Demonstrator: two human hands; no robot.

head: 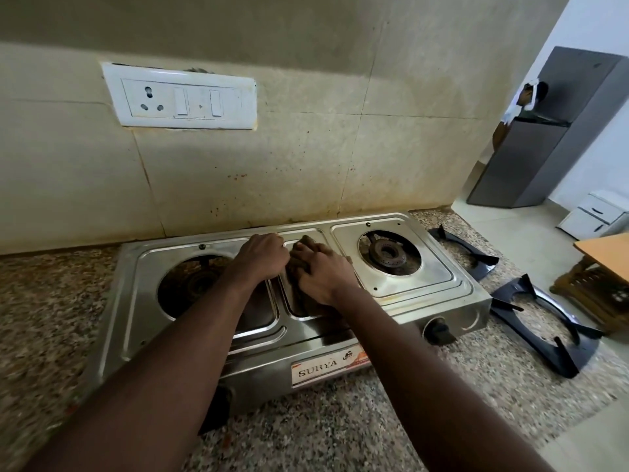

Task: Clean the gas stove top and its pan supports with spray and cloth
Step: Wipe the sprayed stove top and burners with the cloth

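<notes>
Around: stained tile wall (306, 158) behind, red-brown splatter on it. White switch plate (180, 97) upper left, one socket and two rocker switches. Off the right end: grey fridge (551, 137), small white drawer unit (594, 214), wooden furniture (599, 287) on the floor.

In the way: both forearms cross the front of the stove. The left one hides part of the left burner (199, 282) and most of the left knob (223, 396).

Stove (425, 291): two-burner stainless, on the speckled granite worktop (51, 318), back edge at the wall. Supports are off it: far pan support (468, 250) and near pan support (544, 321), both black, lie on the worktop just right of the stove, apart from each other. Right burner (388, 253) exposed, dark grime in its well. Right knob (439, 330) black.

Brown cloth (292, 272) sits in the centre recess between the burners. Right hand (323, 270) is on top of it, fingers curled into the bunched fabric. Left hand (260, 253) is just beside, on the ridge left of the recess, fingers bent down. Can't tell whether it holds cloth or only bears on the steel.

Writing: front label (326, 362) reads "SURYA" plus a small logo; the rest is illegible.
</notes>
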